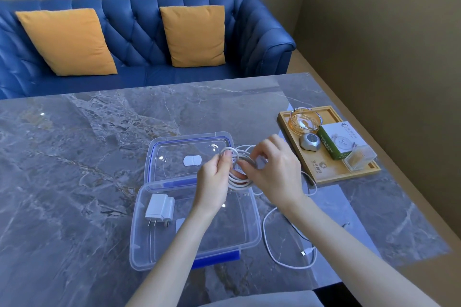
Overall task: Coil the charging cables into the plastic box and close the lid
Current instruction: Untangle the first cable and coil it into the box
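Above the open plastic box [194, 227] near the desk's [74, 157] right edge, my left hand [215, 179] pinches the white cable's [238, 177] light, springy coil while my right hand [273, 169] wraps slack; I'd grip across all loops.

- White charging cable [237, 172]: several loops are gathered in a coil, held up over the far edge of the box, while its loose tail [272, 249] curves across the bench to the right, plug end lying flat.
- Clear plastic box [139, 244]: open on the bench, a white wall charger [159, 208] lying inside at its left.
- Lid [159, 154]: clear with blue seal, flat just behind the box.
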Available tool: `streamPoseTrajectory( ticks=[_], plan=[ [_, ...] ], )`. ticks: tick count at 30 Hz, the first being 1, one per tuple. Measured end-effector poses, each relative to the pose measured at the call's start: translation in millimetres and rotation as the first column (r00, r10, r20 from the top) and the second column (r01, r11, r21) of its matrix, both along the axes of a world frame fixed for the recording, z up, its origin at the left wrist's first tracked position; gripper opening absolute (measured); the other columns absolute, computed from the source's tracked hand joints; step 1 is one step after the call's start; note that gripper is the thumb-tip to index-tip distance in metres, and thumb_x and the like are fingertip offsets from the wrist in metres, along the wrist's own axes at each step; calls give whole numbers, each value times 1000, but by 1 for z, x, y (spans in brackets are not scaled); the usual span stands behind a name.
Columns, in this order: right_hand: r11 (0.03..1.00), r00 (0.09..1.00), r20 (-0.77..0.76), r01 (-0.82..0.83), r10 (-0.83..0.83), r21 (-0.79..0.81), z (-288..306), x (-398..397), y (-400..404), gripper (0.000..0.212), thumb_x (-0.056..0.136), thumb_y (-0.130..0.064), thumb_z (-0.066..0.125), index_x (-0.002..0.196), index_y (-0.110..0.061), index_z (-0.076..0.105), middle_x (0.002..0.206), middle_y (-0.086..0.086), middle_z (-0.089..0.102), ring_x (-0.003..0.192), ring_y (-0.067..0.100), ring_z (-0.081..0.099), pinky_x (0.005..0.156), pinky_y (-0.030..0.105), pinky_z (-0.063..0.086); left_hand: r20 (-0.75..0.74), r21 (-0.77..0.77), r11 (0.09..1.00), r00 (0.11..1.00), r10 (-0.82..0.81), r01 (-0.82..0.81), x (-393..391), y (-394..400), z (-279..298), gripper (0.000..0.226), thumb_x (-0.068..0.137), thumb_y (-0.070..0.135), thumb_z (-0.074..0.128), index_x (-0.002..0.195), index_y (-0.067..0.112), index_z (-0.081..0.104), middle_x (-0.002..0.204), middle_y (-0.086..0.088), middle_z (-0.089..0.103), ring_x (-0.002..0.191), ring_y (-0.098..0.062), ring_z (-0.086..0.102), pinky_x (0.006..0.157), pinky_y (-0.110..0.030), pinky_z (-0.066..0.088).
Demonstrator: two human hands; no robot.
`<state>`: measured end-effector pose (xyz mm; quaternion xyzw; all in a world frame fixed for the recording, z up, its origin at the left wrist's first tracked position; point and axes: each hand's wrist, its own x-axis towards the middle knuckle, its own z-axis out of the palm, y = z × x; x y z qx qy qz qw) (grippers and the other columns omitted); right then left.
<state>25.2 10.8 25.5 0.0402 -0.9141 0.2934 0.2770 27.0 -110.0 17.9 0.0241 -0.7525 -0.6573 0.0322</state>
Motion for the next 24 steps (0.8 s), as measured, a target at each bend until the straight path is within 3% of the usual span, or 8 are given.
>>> streamPoseTrajectory(
  ticks=[3,6,11,13,15,18,20,24],
  plan=[
    [886,892,342,-122,296,-446,9,-2,4,44,64,-27,69,105,-15,57,93,-6,62,84,11,60,74,26,49,-11,68,997,1000,-28,29,1,0,0,39,97,22,40,58,23,47,52,11,48,56,-5,42,59,-19,36],
    [637,712,328,-214,620,-740,9,-4,7,27,80,0,60,105,-10,63,86,-1,67,77,4,60,75,19,49,10,106,993,999,-48,47,-1,3,-4,36,96,24,40,64,22,56,53,10,56,56,-6,50,59,-20,42],
    [672,736,316,-247,598,-698,4,0,6,13,80,-2,56,74,-10,63,63,-8,58,62,5,51,61,15,42,20,51,999,1000,-19,18,-3,2,-7,38,96,26,41,60,18,54,44,8,50,45,-5,46,52,-20,40],
    [685,721,345,-242,601,-687,2,0,5,20,84,-3,54,71,-16,60,57,-13,54,58,3,46,59,16,39,26,23,1000,1000,-7,6,-4,0,-5,41,96,26,42,55,19,47,43,9,45,44,-6,42,51,-22,37],
    [698,706,381,-223,597,-681,-2,-2,5,10,83,-15,52,76,-13,59,63,-11,51,63,7,44,65,25,37,41,46,999,999,-30,29,-4,-1,-1,42,96,25,41,55,19,45,50,4,44,45,-7,42,51,-21,37],
    [694,693,397,-208,602,-689,-2,-3,7,20,83,-30,48,82,-17,63,72,-4,58,71,16,48,73,30,39,153,212,974,982,-108,74,-5,-4,4,41,96,23,41,56,19,51,55,1,52,45,-2,52,49,-12,43],
    [659,686,376,-201,623,-724,0,-4,9,30,87,-38,41,72,-21,61,70,3,55,69,21,43,69,33,37,240,348,932,950,-198,107,-5,-9,7,38,96,27,42,59,17,48,50,4,58,48,-6,58,52,-16,49],
    [611,670,407,-87,620,-787,1,-9,11,54,89,-44,31,47,-23,57,55,1,38,56,12,31,60,29,28,248,547,821,905,-346,165,-4,-15,8,38,97,30,37,63,14,44,46,5,48,55,-13,55,62,-18,52]
  ],
)
